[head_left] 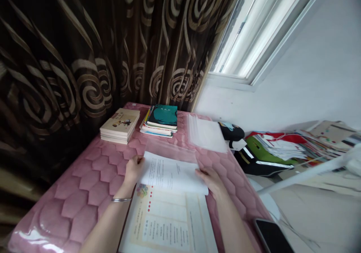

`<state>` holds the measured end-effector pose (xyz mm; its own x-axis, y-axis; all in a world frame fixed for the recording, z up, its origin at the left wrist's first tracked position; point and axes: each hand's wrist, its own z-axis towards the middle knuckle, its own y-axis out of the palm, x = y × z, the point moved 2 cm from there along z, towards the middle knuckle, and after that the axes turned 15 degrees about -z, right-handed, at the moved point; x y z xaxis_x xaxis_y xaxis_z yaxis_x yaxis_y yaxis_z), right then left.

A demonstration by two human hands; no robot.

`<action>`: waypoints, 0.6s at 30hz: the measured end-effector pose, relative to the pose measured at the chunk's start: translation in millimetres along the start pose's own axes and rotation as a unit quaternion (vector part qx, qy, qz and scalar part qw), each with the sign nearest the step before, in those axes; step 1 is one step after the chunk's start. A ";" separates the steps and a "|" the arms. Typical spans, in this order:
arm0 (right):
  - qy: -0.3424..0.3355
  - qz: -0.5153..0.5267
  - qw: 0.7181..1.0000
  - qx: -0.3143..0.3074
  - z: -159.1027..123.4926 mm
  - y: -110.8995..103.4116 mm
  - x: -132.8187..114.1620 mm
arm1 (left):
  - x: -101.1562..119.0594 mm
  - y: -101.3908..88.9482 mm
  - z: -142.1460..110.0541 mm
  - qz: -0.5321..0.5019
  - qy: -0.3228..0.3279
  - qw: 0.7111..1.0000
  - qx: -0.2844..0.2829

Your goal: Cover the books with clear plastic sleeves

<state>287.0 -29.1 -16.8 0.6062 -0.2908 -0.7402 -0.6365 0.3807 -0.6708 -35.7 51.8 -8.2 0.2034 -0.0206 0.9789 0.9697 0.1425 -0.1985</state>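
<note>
An open book [169, 215] lies in front of me, its lower page printed with text, red dots and a colourful flower. The upper white page [172, 172] bends up and curls at its right end. My left hand [134, 168] has its fingers closed on the left edge of that page. At the right edge, my right hand [211, 179] pinches the same page between thumb and fingers. A clear plastic sheet [169, 148] shows beyond the page's far edge; how much of it lies under the book is hidden.
Behind stand a stack of beige books [120, 123] and a stack topped by a teal book [163, 115]. Clear plastic covers [207, 132] lie at the back right of the pink padded table [76, 185]. A phone [272, 236] is at front right, near a white lamp arm [304, 174].
</note>
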 end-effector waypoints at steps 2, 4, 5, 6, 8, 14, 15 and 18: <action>0.006 0.015 0.999 -0.027 -3.1 -0.3 0.2 | 1.1 0.0 -0.4 -0.023 0.002 1.000 0.000; 0.016 0.043 0.999 -0.009 -5.9 -0.7 2.0 | 2.5 -0.1 -0.9 -0.056 0.004 0.998 -0.002; 0.019 0.058 0.998 0.006 -7.1 -0.5 3.2 | 3.3 -0.1 -1.1 -0.075 0.004 0.997 -0.007; 0.018 0.071 0.997 0.018 -8.1 -0.1 4.2 | 4.2 -0.2 -1.4 -0.094 0.003 0.995 -0.014; 0.009 0.091 0.996 0.020 -9.5 1.5 5.4 | 5.8 -0.4 -2.1 -0.123 0.000 0.992 -0.028; -0.014 0.095 0.995 0.031 -10.2 1.7 7.1 | 10.8 -2.1 -6.1 -0.114 0.021 0.993 -0.012; -0.016 0.089 0.995 0.033 -10.1 1.4 7.3 | 11.3 -2.2 -6.6 -0.110 0.026 0.994 -0.010; -0.018 0.076 0.996 0.043 -10.0 0.9 7.1 | 10.2 -1.8 -6.9 -0.100 0.034 0.994 -0.007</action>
<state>285.9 -39.6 -23.2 0.5234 -0.1933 -0.8299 -0.6796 0.4928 -0.5434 -34.4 44.5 1.8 0.0150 -0.1130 0.9935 0.9934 0.1147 -0.0020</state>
